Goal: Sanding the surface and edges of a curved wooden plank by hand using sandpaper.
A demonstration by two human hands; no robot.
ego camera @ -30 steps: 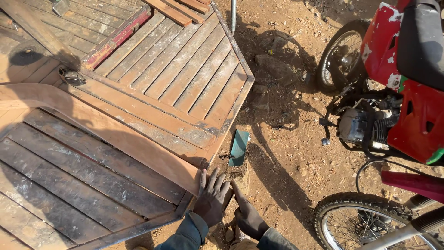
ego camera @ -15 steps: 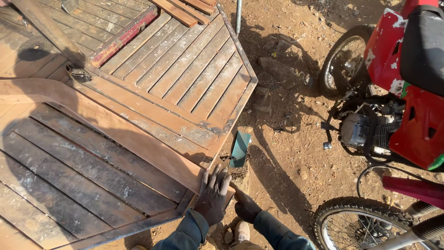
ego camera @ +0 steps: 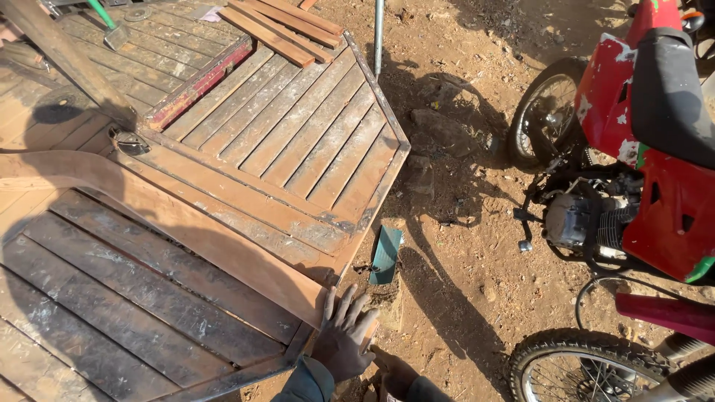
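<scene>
My left hand [ego camera: 344, 339] lies flat with its fingers spread on the near corner of a slatted wooden frame [ego camera: 149, 298], at the end of a curved brown beam [ego camera: 186, 223]. It holds nothing. Just to its right and lower, my right hand [ego camera: 395, 374] is at the bottom edge of the view. It is dark and partly cut off, so its fingers are not readable. A second slatted wooden panel [ego camera: 298, 141] lies behind, overlapping the first.
A teal flat piece [ego camera: 386, 254] lies on the dirt by the panel's corner. A red motorcycle [ego camera: 655, 171] stands at the right, its wheels [ego camera: 547, 112] [ego camera: 588, 368] close by. Loose planks [ego camera: 275, 22] and a metal pole [ego camera: 378, 37] are at the back.
My right hand has dropped lower, toward the bottom edge of the view. My left hand stays on the frame's corner.
</scene>
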